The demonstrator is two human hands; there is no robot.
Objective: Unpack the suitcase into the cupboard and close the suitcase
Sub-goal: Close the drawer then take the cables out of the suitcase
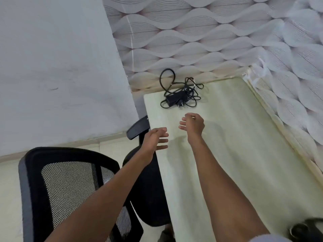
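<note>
No suitcase or cupboard shows in the head view. Both my arms reach forward over a pale cream table (244, 145). My left hand (155, 138) hovers at the table's left edge, fingers spread and relaxed, holding nothing. My right hand (193, 125) hangs a little farther ahead over the tabletop, fingers loosely bent, also holding nothing. A black power adapter with a tangled cable (180, 95) lies at the table's far end, just beyond my right hand and apart from it.
A black mesh office chair (70, 193) stands left of the table, its armrest (137, 130) close under my left hand. Wave-patterned walls (192, 41) close off the far and right sides. A dark object (305, 229) lies at the table's near right corner.
</note>
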